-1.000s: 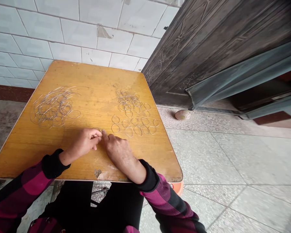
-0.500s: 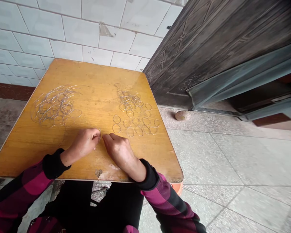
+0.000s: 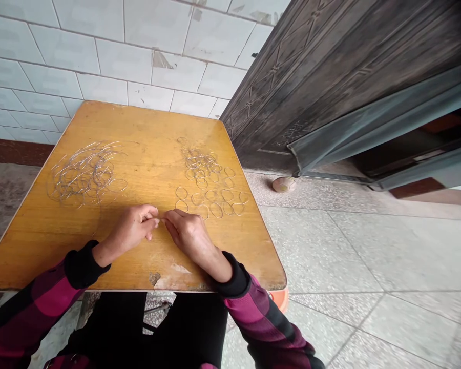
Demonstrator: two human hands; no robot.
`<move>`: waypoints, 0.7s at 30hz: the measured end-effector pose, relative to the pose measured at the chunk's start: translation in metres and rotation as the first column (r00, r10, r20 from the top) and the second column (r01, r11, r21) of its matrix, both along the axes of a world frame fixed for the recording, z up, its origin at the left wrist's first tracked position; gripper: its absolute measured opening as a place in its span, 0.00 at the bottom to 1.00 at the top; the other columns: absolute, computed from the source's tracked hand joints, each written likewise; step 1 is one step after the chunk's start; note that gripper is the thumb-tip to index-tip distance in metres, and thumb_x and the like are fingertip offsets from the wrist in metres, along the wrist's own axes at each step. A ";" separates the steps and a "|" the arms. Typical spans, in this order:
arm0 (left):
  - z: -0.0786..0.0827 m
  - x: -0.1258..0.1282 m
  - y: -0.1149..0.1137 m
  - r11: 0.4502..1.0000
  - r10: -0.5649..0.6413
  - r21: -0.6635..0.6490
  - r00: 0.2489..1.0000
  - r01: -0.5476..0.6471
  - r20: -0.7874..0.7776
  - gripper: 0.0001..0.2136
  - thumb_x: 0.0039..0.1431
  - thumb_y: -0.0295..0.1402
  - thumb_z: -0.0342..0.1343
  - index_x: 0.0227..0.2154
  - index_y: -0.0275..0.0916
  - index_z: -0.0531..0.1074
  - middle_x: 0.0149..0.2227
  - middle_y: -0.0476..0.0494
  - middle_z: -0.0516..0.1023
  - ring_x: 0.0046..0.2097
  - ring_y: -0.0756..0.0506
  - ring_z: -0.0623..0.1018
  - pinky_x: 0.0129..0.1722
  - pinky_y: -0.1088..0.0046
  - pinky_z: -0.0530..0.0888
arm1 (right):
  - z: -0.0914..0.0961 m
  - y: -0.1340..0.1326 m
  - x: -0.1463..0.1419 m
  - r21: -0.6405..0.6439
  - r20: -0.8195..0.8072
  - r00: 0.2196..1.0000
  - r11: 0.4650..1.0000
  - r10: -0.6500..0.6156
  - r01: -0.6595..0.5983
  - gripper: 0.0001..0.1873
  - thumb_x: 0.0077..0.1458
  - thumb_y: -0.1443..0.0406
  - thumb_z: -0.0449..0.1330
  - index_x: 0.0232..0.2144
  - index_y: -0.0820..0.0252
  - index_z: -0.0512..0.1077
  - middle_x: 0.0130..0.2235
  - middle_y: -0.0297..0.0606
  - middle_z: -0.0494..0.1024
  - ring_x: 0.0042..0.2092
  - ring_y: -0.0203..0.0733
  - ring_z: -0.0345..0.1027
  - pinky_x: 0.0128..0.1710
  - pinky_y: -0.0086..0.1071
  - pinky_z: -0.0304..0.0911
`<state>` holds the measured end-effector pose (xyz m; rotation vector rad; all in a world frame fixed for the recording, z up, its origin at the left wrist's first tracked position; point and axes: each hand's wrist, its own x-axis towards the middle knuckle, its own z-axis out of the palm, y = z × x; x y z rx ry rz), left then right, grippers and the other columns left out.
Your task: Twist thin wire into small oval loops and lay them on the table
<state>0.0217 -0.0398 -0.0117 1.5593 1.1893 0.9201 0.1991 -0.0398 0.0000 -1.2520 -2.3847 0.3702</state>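
Note:
My left hand (image 3: 134, 225) and my right hand (image 3: 186, 229) meet fingertip to fingertip above the front middle of the wooden table. Both are pinched closed on a thin wire (image 3: 160, 220), of which only a short bit shows between the fingers; the rest is hidden. Beyond my left hand lies a tangled pile of loose, curved wires (image 3: 86, 174). Past my right hand, several wire figure-eights (image 3: 182, 199) rest in rough rows, with a heap of looped wire pieces (image 3: 202, 164) behind them.
The yellow-brown table (image 3: 146, 123) stands against a white tiled wall (image 3: 107, 56). To the right are a dark carved wooden door (image 3: 269, 97), a grey-green cloth (image 3: 330, 138) and a round object (image 3: 283, 184) on the tiled floor. An orange item (image 3: 280, 299) shows under the table's right corner.
My hands have drawn closer, so the fingertips now nearly touch, and the left fingers have shifted around the wire. The view has tilted slightly. The piles lie as before.

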 end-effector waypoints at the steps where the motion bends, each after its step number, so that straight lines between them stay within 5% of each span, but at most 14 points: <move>1: 0.000 0.000 0.000 1.000 0.007 -0.003 1.000 -0.007 0.003 0.02 0.54 0.25 0.53 0.30 0.38 0.68 0.15 0.56 0.70 0.18 0.52 0.71 0.21 0.78 0.67 | 0.001 0.000 0.000 -0.010 -0.006 1.000 1.000 -0.003 0.003 0.13 0.64 0.67 0.50 0.38 0.63 0.75 0.31 0.39 0.77 0.28 0.34 0.68 0.28 0.27 0.54; 6: -0.001 -0.002 0.000 1.000 -0.012 -0.008 1.000 0.012 -0.020 0.04 0.55 0.26 0.53 0.34 0.36 0.70 0.16 0.55 0.71 0.19 0.52 0.71 0.22 0.77 0.68 | 0.001 -0.001 -0.001 -0.016 -0.021 1.000 1.000 -0.007 0.007 0.14 0.64 0.67 0.49 0.37 0.63 0.75 0.31 0.40 0.78 0.29 0.34 0.69 0.30 0.26 0.56; 14: 0.004 -0.003 0.001 0.999 -0.030 0.038 0.993 0.034 -0.114 0.07 0.54 0.26 0.52 0.21 0.38 0.70 0.13 0.55 0.70 0.18 0.53 0.70 0.21 0.79 0.64 | -0.001 -0.002 -0.003 0.021 -0.007 1.000 1.000 0.003 -0.003 0.13 0.64 0.66 0.51 0.36 0.64 0.75 0.30 0.40 0.77 0.27 0.34 0.68 0.28 0.27 0.56; 21: 0.004 -0.003 0.002 0.999 -0.043 0.009 0.997 0.044 -0.068 0.08 0.53 0.23 0.50 0.21 0.37 0.70 0.13 0.55 0.70 0.17 0.52 0.71 0.20 0.79 0.66 | 0.004 0.002 -0.003 -0.098 -0.227 0.974 0.995 -0.002 -0.021 0.09 0.61 0.69 0.55 0.31 0.62 0.74 0.28 0.35 0.76 0.29 0.33 0.68 0.31 0.26 0.59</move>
